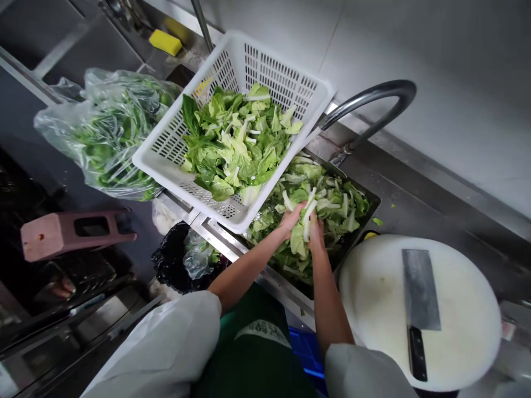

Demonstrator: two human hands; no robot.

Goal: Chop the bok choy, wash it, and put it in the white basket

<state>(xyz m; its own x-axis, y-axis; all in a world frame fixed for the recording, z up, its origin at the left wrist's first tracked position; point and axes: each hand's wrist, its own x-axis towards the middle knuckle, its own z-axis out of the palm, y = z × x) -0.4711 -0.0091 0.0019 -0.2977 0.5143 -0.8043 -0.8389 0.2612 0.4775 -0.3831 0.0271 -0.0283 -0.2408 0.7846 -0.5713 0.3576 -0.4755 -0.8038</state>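
Observation:
Both of my hands are over a metal sink [357, 229] filled with cut leafy greens [332, 190]. Between them is a bunch of pale stems and leaves [299, 235]. My left hand [291, 220] grips the bunch from the left side, its fingers partly covered by leaves. My right hand [316, 232] closes on the same bunch from the right. A white slotted basket [186, 196], holding more cut greens [240, 143], rests tilted across the sink's left part, beyond my left forearm. A curved metal faucet [373, 91] stands behind the sink.
At the right, a round white cutting board [373, 293] bears a cleaver [421, 290]. Plastic-bagged green vegetables [112, 138] lie left of the basket. A yellow sponge [165, 42], a pink stool [78, 232] and a black bin bag [170, 262] are farther left.

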